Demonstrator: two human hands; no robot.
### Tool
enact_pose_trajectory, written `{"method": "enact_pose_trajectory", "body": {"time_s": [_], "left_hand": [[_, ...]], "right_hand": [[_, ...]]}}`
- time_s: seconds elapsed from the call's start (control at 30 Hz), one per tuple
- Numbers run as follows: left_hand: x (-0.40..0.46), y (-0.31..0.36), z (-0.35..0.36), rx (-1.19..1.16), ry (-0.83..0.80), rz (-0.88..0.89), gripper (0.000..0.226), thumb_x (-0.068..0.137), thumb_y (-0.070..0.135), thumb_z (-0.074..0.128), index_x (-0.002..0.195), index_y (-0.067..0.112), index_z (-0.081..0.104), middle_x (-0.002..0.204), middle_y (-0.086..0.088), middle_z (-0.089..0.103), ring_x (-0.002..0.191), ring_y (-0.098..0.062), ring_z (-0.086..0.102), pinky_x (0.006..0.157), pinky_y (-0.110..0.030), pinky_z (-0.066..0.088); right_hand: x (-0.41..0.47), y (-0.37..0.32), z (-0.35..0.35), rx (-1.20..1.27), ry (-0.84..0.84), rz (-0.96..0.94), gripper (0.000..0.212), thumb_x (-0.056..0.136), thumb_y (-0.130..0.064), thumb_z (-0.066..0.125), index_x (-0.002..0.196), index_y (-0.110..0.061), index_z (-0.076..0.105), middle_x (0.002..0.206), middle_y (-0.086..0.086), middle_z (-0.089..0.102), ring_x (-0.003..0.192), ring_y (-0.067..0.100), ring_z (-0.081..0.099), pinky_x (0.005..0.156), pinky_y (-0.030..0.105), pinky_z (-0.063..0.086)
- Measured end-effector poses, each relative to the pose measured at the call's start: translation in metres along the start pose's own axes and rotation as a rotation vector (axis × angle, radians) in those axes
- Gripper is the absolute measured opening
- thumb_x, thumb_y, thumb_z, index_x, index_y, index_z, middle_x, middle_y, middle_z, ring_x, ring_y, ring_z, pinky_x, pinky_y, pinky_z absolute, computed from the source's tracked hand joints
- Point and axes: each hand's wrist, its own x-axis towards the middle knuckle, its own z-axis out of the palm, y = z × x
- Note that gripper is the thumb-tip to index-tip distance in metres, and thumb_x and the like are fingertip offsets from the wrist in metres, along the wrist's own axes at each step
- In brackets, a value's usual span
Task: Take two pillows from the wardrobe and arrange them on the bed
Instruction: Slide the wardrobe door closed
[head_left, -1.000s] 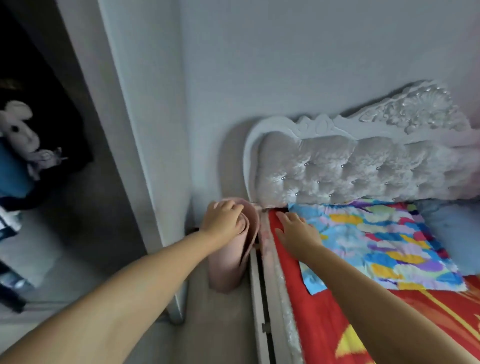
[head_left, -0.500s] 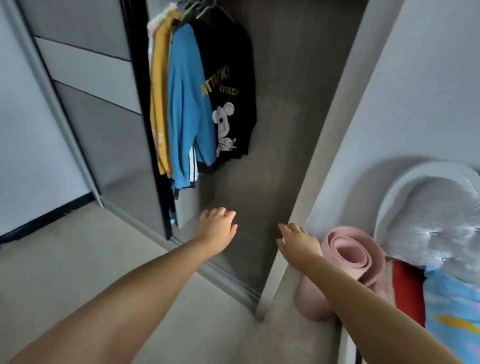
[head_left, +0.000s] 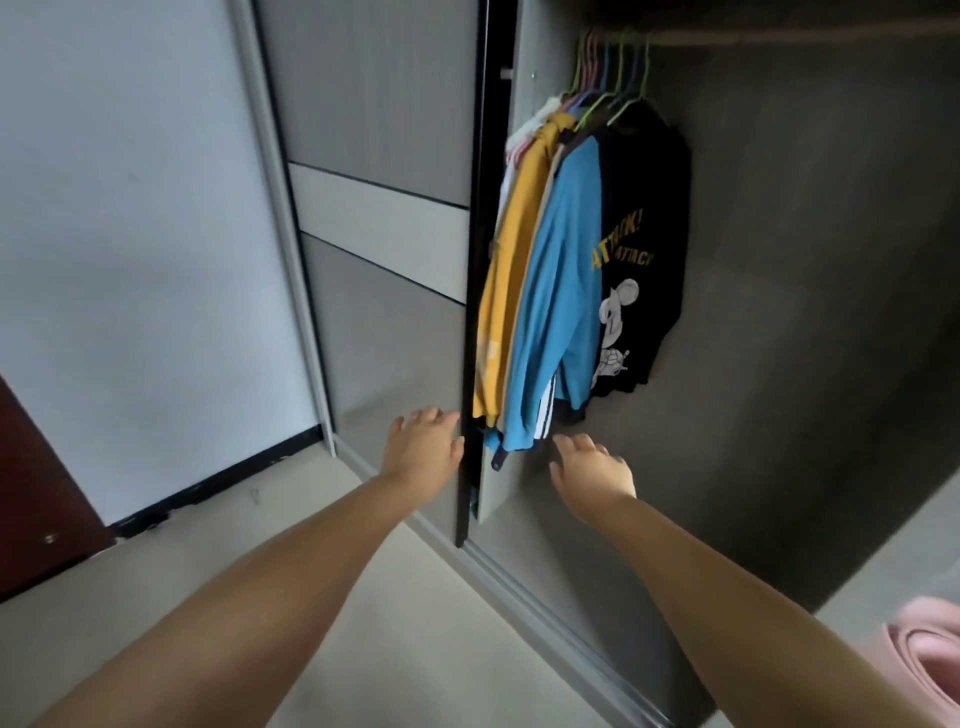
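Since the earlier frame, view was swung left: wardrobe (head_left: 779, 312) interior was centred, pink rolled mat (head_left: 930, 660) pushed to bottom-right corner. Head view: left hand (head_left: 423, 447) was held at the sliding door (head_left: 384, 260) edge, fingers relaxed, nothing gripped. Right hand (head_left: 595, 467) was extended below the hanging clothes (head_left: 561, 291), fingers spread, empty. Pillows were not seen.

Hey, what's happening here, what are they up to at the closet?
A person stands at an open wardrobe with both arms stretched toward it. The left hand is open at the dark edge of the sliding door; whether it touches is unclear. The right hand is open, reaching in below the hanging clothes. Neither holds anything, and no pillows are in view. A rolled pink mat sits at the lower right.
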Motion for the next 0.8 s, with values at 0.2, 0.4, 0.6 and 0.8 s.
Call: {"method": "enact_pose_trajectory", "body": {"time_s": [0.2,0.4,0.6,0.8], "left_hand": [[0.099,-0.042,-0.005,-0.028,0.063,0.003,0.04,0.096,0.028,0.04,0.134,0.019,0.046,0.13,-0.008,0.054,0.121,-0.027,0.049,0.101,-0.039,0.035],[0.227,-0.065,-0.011,-0.094,0.102,0.032,0.043,0.096,0.022,0.039,0.139,0.017,0.042,0.134,-0.009,0.051,0.124,-0.026,0.046,0.101,-0.038,0.036],[0.338,-0.085,-0.024,-0.103,0.101,0.168,0.052,0.095,0.014,0.04,0.146,0.014,0.031,0.145,-0.01,0.041,0.13,-0.028,0.041,0.103,-0.039,0.037],[0.424,-0.084,-0.02,-0.172,0.14,0.202,0.081,0.088,-0.001,0.046,0.152,0.026,0.004,0.161,-0.006,0.001,0.147,-0.025,0.008,0.12,-0.042,0.017]], "right_hand": [[0.11,-0.045,-0.003,-0.015,0.037,-0.04,0.042,0.102,-0.03,0.035,0.141,-0.014,0.036,0.135,0.009,0.047,0.119,0.029,0.051,0.092,0.04,0.043],[0.245,-0.066,-0.018,0.122,0.118,-0.074,0.046,0.102,-0.031,0.034,0.146,-0.018,0.032,0.141,0.008,0.043,0.124,0.029,0.047,0.089,0.041,0.048],[0.354,-0.097,-0.044,0.413,0.208,0.053,0.062,0.099,-0.031,0.046,0.152,-0.016,0.018,0.149,0.011,0.035,0.121,0.032,0.053,0.086,0.041,0.05],[0.428,-0.117,-0.057,0.565,0.284,0.225,0.067,0.096,-0.033,0.052,0.15,-0.013,0.018,0.152,0.013,0.03,0.122,0.031,0.053,0.088,0.041,0.051]]}}
